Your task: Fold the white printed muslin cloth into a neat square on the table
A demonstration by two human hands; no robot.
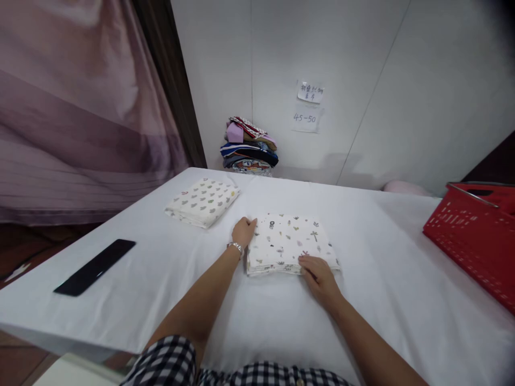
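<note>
White-covered table (382,300) against a pale wall held a folded printed cloth (290,244) at centre, near the person. Left hand (243,231) lay flat against its far-left corner and right hand (318,274) pressed its near edge, neither gripping. Also present: second folded cloth (202,201) far left, black flat object (95,266) near left, red basket (475,236) right, stacked fabrics (248,147) by the wall.
</note>
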